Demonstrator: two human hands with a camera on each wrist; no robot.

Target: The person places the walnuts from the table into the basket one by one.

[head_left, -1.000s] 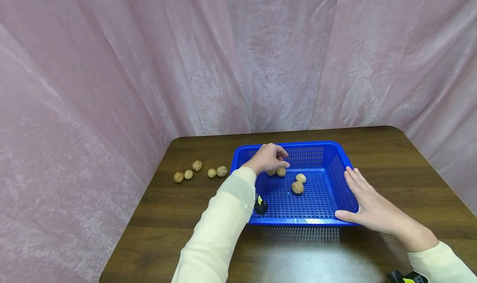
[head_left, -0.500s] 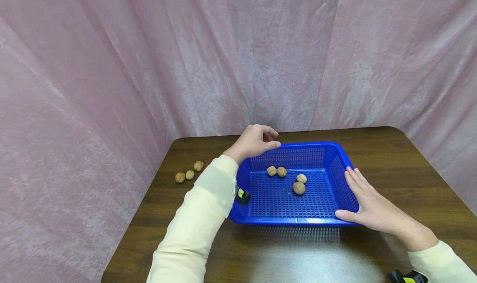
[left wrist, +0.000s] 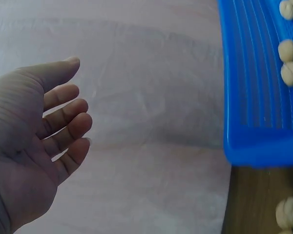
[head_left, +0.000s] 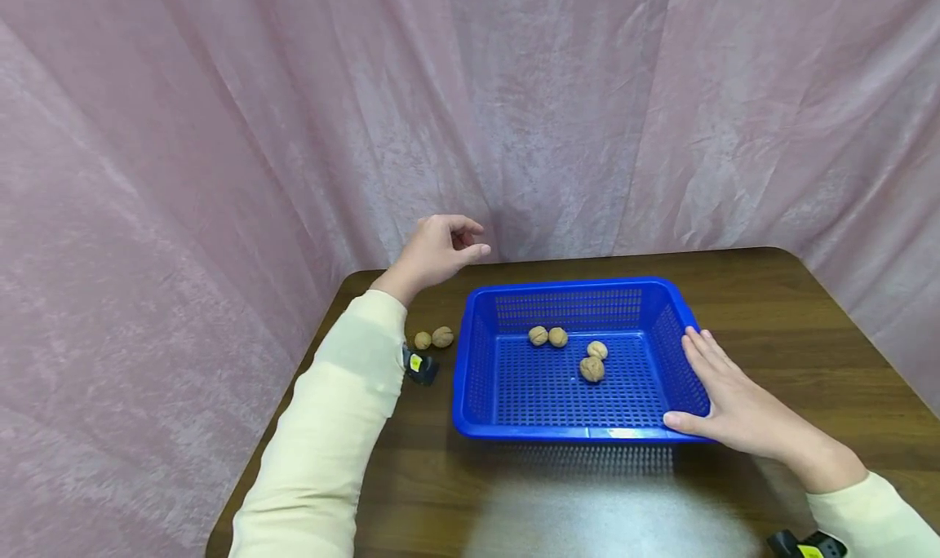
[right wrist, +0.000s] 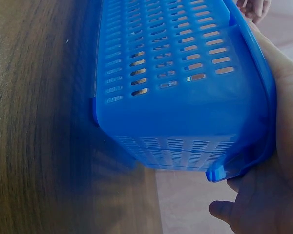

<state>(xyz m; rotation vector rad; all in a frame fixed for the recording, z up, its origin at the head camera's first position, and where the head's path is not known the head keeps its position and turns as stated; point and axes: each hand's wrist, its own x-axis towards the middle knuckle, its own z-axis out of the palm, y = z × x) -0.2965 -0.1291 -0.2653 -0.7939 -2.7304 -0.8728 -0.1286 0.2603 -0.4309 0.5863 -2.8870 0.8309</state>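
Note:
My left hand (head_left: 439, 250) hovers beyond the basket's far left corner, fingers loosely bent and nothing in the grasp; the left wrist view shows its palm bare. A blue plastic basket (head_left: 587, 434) with perforated walls stands on the table. Several walnuts lie on its floor, among them a larger walnut (head_left: 591, 369) and a paler walnut (head_left: 597, 350). At the basket's near right corner, my right hand (head_left: 738, 407) rests on the rim, thumb on the front edge and fairly straight fingers along the right side. Left of the basket lie a walnut (head_left: 443, 337) and a smaller walnut (head_left: 423, 340).
The brown wooden table (head_left: 529, 501) has rounded far corners. A pink curtain (head_left: 551, 117) hangs behind it and along the left. My left sleeve (head_left: 323, 427) covers part of the table's left side.
My left hand has moved out of the basket, leftward and up past its far left corner. The left forearm now hides several walnuts seen earlier at the far left. My right hand stays put.

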